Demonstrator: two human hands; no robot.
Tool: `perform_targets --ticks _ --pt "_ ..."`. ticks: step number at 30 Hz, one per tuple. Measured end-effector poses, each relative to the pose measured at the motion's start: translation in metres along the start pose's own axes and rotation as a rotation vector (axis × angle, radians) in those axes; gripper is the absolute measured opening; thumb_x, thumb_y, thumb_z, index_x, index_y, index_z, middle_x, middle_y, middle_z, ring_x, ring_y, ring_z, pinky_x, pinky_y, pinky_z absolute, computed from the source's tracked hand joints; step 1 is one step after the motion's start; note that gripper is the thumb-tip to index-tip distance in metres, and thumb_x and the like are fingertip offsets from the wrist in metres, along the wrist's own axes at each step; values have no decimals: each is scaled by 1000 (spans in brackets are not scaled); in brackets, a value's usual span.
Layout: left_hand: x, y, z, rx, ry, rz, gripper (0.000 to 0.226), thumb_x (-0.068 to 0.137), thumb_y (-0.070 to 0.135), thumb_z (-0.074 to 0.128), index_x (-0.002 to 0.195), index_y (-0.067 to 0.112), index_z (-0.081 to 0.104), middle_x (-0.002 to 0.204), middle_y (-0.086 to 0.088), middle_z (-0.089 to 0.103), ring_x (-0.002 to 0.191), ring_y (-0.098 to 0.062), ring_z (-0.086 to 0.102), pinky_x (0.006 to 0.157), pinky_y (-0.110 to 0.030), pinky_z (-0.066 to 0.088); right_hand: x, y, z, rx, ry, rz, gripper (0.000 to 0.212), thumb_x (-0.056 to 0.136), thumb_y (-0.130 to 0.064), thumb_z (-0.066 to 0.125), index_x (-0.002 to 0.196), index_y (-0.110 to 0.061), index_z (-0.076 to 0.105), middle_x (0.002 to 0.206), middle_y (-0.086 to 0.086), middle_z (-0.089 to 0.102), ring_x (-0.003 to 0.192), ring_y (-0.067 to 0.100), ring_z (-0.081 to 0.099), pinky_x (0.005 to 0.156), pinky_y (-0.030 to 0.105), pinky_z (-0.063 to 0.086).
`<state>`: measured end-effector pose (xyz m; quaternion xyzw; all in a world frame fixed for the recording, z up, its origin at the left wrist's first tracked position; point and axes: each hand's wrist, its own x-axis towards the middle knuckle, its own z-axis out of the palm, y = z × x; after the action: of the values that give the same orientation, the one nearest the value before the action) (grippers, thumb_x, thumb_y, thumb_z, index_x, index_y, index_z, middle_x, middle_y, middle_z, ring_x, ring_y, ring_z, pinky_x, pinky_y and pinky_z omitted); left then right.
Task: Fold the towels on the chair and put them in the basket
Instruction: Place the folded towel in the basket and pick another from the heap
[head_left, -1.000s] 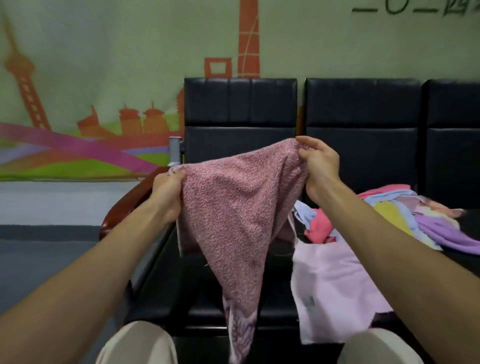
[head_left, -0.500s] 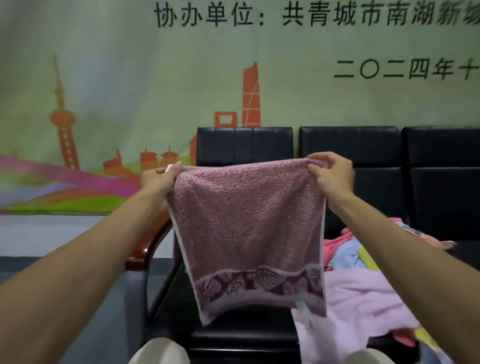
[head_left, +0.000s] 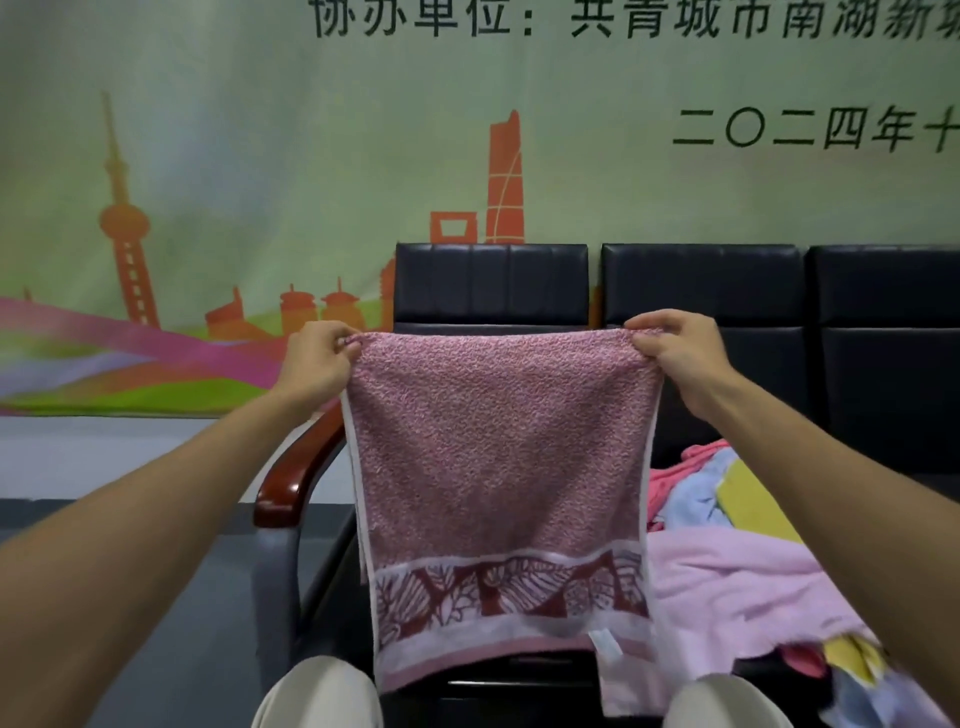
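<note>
Towel (head_left: 498, 467) — dusty pink, leaf-patterned band near the lower edge — is held up flat in front of the black chair (head_left: 491, 283). Top corners are pinched: left hand (head_left: 318, 361) at the left corner, right hand (head_left: 675, 356) at the right, fingers clamped on cloth. Loose towel pile (head_left: 727, 571) is heaped on the seat to the right.

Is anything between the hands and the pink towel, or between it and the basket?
No: the left hand and right hand pinch the top corners of the pink towel, which hangs free. No basket is in view, so that path cannot be judged.
</note>
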<state>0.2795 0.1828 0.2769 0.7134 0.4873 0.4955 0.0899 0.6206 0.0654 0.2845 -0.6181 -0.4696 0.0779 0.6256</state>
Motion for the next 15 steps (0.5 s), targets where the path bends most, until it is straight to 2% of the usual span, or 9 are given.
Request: perform_targets --ticks 2,4,7,9,11,13,15 --pt "-2 0 -1 81 5 49 23 97 15 56 102 -2 70 107 -20 68 102 -35 60 84 -41 46 -1 2 2 -176 54 -80 13 92 -9 60 98 -16 70 102 2 66 99 16 59 81 28 46" --pt "-2 -1 -2 110 1 60 26 98 21 55 101 -1 69 105 -19 68 100 -36 60 83 -44 50 -3 4 4 -401 76 -178 12 97 -17 55 103 -14 65 100 3 62 95 15 56 80 32 45" --pt "-2 -5 -1 -16 18 -38 19 92 24 64 103 9 68 110 -7 65 102 -29 60 83 -46 54 -4 5 7 -459 90 -171 15 97 -26 56 105 -14 58 100 4 57 93 18 54 79 37 46" --pt "-3 -5 -1 -230 41 -207 15 88 24 69 99 14 65 102 -1 61 90 -21 59 66 -36 54 -2 6 6 -347 117 -72 19 92 -28 64 102 -13 59 100 3 57 96 17 53 80 36 46" --pt "-5 -1 -4 -541 19 -470 18 86 24 71 95 12 62 89 -1 61 74 -16 54 52 -29 43 -2 6 7 -60 102 109 20 88 -29 70 96 -13 62 97 4 62 93 18 57 78 37 50" --pt "-4 -2 -12 -827 -40 -668 23 79 27 75 89 11 62 89 -5 65 77 -18 60 55 -30 46 -5 0 6 295 3 294 16 86 -26 73 91 -13 65 91 5 66 85 17 61 75 33 50" --pt "-5 -4 -20 -914 -138 -686 31 67 25 79 90 11 65 103 -8 69 96 -22 63 68 -33 52 -8 -2 1 419 -127 345 17 82 -18 75 95 -10 68 96 6 69 88 16 63 86 32 50"
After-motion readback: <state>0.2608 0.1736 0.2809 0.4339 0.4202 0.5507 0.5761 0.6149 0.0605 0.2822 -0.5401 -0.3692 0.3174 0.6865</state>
